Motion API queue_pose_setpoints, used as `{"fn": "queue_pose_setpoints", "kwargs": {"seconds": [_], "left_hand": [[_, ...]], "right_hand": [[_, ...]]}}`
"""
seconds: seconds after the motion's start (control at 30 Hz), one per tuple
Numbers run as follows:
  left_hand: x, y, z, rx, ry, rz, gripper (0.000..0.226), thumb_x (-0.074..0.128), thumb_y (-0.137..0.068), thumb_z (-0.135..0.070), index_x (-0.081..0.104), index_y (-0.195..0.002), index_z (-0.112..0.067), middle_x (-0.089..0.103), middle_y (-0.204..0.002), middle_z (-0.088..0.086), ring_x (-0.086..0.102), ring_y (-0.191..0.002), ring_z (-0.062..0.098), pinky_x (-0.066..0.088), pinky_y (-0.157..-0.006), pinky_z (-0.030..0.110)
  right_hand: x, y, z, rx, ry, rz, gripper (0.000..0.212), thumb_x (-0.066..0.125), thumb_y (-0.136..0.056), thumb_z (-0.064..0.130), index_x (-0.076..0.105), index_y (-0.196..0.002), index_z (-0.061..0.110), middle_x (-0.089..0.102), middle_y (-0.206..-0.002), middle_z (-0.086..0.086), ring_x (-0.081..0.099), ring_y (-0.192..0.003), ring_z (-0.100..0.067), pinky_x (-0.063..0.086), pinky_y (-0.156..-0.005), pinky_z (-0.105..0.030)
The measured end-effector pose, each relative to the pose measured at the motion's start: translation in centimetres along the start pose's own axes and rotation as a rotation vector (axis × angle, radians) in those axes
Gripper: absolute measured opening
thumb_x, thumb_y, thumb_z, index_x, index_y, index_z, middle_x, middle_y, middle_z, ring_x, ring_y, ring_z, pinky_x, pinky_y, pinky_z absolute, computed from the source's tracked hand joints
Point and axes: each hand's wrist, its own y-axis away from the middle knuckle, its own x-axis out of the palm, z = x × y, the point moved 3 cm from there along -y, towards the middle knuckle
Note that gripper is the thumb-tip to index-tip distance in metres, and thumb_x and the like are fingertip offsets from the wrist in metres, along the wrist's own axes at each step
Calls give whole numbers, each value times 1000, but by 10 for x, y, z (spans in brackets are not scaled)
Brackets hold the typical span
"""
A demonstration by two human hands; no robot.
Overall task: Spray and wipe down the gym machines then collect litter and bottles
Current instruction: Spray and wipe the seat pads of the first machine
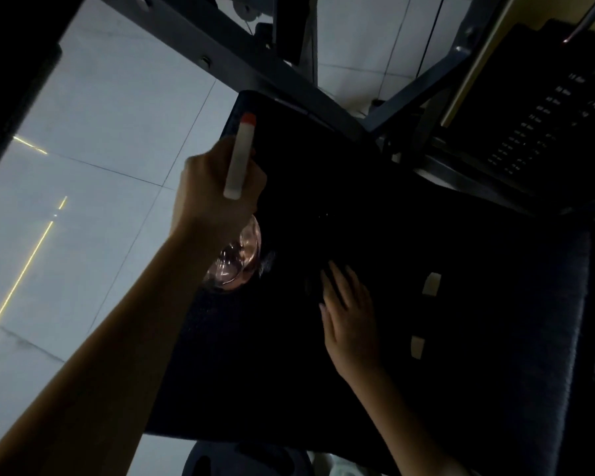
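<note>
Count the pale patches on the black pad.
2. The upper patch lies right of the right hand; the lower patch sits just below it in the picture. Dim light may hide more.

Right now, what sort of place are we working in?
Most likely a gym: a numbered weight stack, a steel machine frame and a black padded seat, over a tiled floor.
</note>
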Motion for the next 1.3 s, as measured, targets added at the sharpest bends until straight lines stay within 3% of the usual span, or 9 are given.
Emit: {"fn": "queue_pose_setpoints", "kwargs": {"seconds": [0.1, 0.23, 0.33, 0.47, 0.57, 0.77, 0.97, 1.2, 1.3], "left_hand": [[5, 2, 5, 9, -60, -16, 14, 45, -80, -28, 51, -73, -18, 61, -67, 15, 61, -59, 36, 51, -53, 50], [3, 4, 8, 52, -36, -50, 13, 48, -84, -22, 55, -80, -11, 57, -62, 0, 59, -55, 22, 44, -48, 29], [4, -2, 7, 15, -9, -32, 7, 49, -83, -21, 53, -78, -18, 57, -61, -4, 57, -51, 11, 41, -44, 24], [5, -4, 8, -56, 27, -24, 8, 50, -81, -22, 56, -78, -17, 60, -62, 4, 60, -54, 24, 45, -47, 35], [2, -4, 12, -75, 46, -47, 18, 52, -84, -18, 60, -87, -3, 64, -70, 15, 63, -57, 29, 50, -49, 43], [0, 0, 16, -54, 4, -75, 22, 50, -83, -20, 60, -90, -1, 65, -76, 16, 63, -62, 28, 52, -53, 43], [2, -3, 12, -58, 35, -46, 18, 51, -84, -23, 58, -84, -6, 63, -70, 16, 63, -59, 34, 52, -51, 48], [-2, -4, 14, -63, 71, -36, 19, 52, -83, -24, 60, -85, -7, 64, -71, 15, 64, -60, 34, 52, -52, 50], [-1, -6, 8, -33, 68, -35, 20, 51, -81, -21, 60, -83, -3, 62, -69, 15, 61, -60, 34, 50, -51, 48]], "right_hand": [[-7, -15, -25, -18, -13, -43, 43, 26, -99, 30, 43, -136, 14, 42, -144, -7, 37, -133, -29, 38, -105, -46], [-5, -78, -10, 315, -147, -95, 52, 28, -92, 26, 44, -138, 10, 41, -146, -11, 36, -135, -35, 31, -107, -51], [9, -61, 28, 130, -130, -44, 50, 32, -93, 22, 36, -141, 14, 35, -149, -7, 31, -137, -29, 28, -109, -45], [7, 9, 18, -110, -108, 61, 42, 25, -100, 27, 35, -140, 18, 35, -149, -3, 30, -138, -24, 29, -111, -39], [0, 6, -12, -28, -58, 29, 44, 15, -102, 31, 32, -142, 19, 32, -150, -3, 28, -138, -24, 27, -112, -42], [-1, -76, 5, 272, -134, -52, 52, 28, -93, 27, 38, -142, 13, 33, -151, -10, 27, -139, -32, 19, -110, -44], [4, -10, 7, -69, -11, 82, 49, 25, -99, 33, 24, -146, 19, 23, -155, -3, 20, -142, -22, 23, -115, -42], [-16, -109, -23, 326, -116, -6, 51, 30, -98, 28, 31, -146, 13, 25, -154, -12, 24, -141, -32, 22, -113, -48], [-2, -121, 12, 272, -136, -84, 53, 28, -94, 28, 37, -143, 9, 32, -150, -16, 32, -137, -35, 29, -110, -47]]}}
